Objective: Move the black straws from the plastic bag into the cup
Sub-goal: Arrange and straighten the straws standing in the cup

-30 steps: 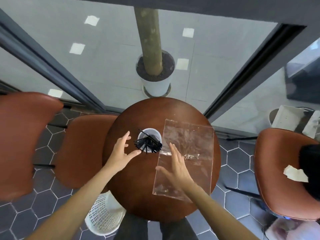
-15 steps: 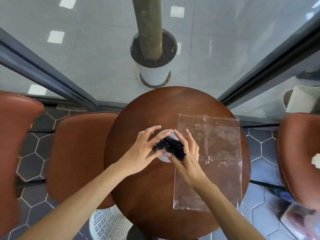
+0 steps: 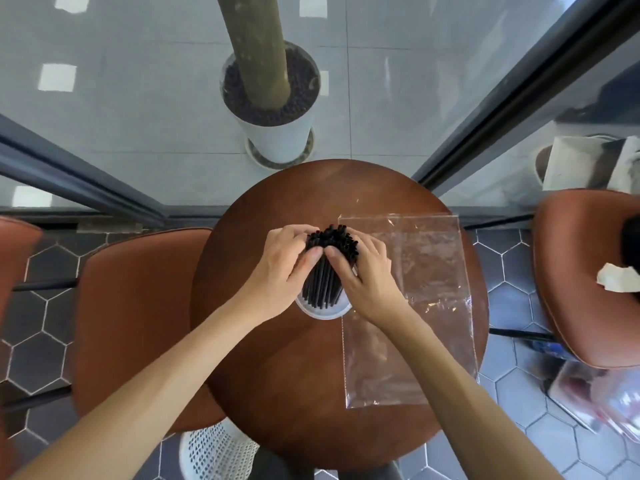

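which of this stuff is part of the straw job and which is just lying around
Part of the job:
straws, bunched upright in the cup
cup, on the table
bag, flat on the table, looks empty
left hand and right hand, both gripping the straws

Just lying about:
chairs
potted trunk
white basket
crumpled paper
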